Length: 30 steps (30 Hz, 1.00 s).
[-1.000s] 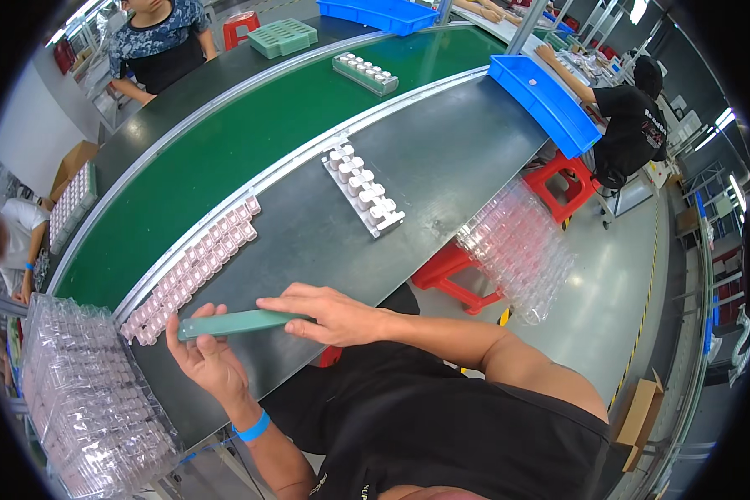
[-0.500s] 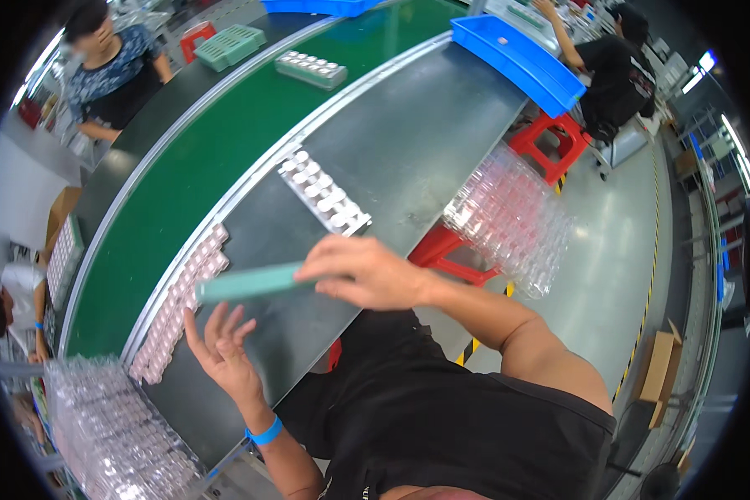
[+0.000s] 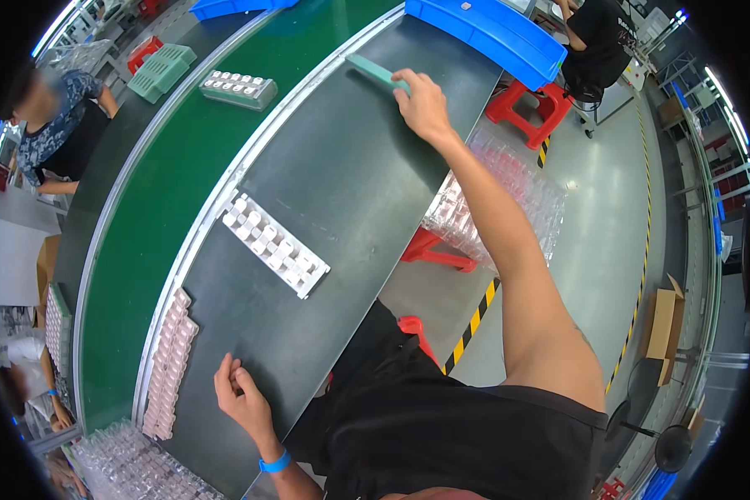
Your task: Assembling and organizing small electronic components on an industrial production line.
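My right hand (image 3: 425, 104) is stretched out toward the far end of the grey worktop. It is closed on one end of a thin, flat green tray (image 3: 377, 72), seen nearly edge-on. Near the worktop's front edge, my left hand (image 3: 243, 404) holds nothing, its fingers loosely bent and apart. Between my hands lies a white tray (image 3: 273, 247) with rows of white round-topped pieces. Along the belt side at the left, rows of pale pink pieces (image 3: 171, 367) stand, apart from my left hand.
A green conveyor belt (image 3: 133, 242) runs beyond the worktop, carrying a filled green tray (image 3: 240, 90). A blue bin (image 3: 492, 37) sits at the far end. Stacked clear plastic trays (image 3: 142, 462) stand at lower left, others (image 3: 525, 187) on a red stool. Several people work nearby.
My right hand has carried the green tray away from my left hand to the far end of the worktop. My left hand has dropped back nearer me, its fingers more bent. The view has shifted.
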Available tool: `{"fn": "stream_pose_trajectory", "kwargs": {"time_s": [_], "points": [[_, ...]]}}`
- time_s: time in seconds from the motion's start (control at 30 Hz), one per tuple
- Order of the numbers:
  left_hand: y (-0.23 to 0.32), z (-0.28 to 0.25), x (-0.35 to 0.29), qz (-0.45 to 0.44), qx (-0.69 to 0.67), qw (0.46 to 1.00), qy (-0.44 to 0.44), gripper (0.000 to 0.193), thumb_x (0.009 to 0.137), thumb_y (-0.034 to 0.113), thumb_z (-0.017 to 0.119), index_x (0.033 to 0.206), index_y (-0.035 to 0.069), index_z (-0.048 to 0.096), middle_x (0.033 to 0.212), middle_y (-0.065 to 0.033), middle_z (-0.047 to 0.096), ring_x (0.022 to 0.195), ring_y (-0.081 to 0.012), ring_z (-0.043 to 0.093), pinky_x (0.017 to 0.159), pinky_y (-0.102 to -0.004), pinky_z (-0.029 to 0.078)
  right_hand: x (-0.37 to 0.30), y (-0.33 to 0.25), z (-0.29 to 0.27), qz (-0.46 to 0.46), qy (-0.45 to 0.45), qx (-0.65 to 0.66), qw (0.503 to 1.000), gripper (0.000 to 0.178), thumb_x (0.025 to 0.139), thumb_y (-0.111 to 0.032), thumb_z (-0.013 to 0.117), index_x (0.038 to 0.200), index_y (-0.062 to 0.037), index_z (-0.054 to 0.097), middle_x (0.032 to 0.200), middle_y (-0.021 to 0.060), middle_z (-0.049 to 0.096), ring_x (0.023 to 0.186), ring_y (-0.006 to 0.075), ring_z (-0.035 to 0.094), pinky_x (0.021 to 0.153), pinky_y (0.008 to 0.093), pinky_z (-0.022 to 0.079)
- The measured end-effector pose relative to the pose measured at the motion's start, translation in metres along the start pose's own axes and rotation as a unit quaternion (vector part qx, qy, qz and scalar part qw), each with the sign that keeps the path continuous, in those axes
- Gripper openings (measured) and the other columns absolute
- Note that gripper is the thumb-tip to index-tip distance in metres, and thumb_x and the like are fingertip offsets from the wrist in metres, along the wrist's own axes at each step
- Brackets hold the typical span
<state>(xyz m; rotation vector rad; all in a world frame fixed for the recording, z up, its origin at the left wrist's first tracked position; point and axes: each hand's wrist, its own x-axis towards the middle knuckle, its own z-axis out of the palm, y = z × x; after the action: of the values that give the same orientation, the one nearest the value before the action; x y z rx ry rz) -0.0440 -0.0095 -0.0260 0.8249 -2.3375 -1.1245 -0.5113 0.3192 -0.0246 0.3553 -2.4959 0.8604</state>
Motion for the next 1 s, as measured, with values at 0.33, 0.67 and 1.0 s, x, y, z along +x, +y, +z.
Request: {"fn": "stream_pose_trajectory", "kwargs": {"time_s": [0.33,0.67,1.0], "points": [[0.006,0.005,0.003,0.088,0.075,0.993,0.035,0.026,0.092,-0.006,0.058,0.115,-0.003,0.072,0.103,-0.0125,0.069,0.082,-0.0184,0.063,0.063,-0.0278,0.046,0.116,0.054,0.069,0.049,-0.035,-0.118,0.991,0.026,0.096,-0.02,0.066,0.121,-0.0208,0.072,0.119,0.0138,0.069,0.118,0.0368,0.062,0.098,0.0503,0.051],[0.013,0.009,0.001,0.091,0.064,0.994,0.02,0.022,0.091,-0.006,0.06,0.109,-0.003,0.073,0.103,-0.0119,0.069,0.08,-0.0174,0.061,0.059,-0.0271,0.043,0.091,0.049,0.06,0.015,0.081,-0.047,0.996,0.042,0.091,-0.03,0.069,0.132,-0.0226,0.067,0.127,0.016,0.062,0.125,0.0411,0.052,0.106,0.0507,0.047],[0.015,-0.003,0.004,0.106,0.027,0.993,0.038,0.016,0.09,-0.001,0.067,0.102,0.002,0.077,0.1,-0.0133,0.068,0.088,-0.0243,0.067,0.072,-0.0323,0.053,0.014,-0.09,0.098,0.052,-0.006,0.19,0.98,0.032,0.097,-0.035,0.063,0.11,-0.0089,0.076,0.11,0.0205,0.074,0.107,0.0397,0.071,0.094,0.0436,0.055]]}}
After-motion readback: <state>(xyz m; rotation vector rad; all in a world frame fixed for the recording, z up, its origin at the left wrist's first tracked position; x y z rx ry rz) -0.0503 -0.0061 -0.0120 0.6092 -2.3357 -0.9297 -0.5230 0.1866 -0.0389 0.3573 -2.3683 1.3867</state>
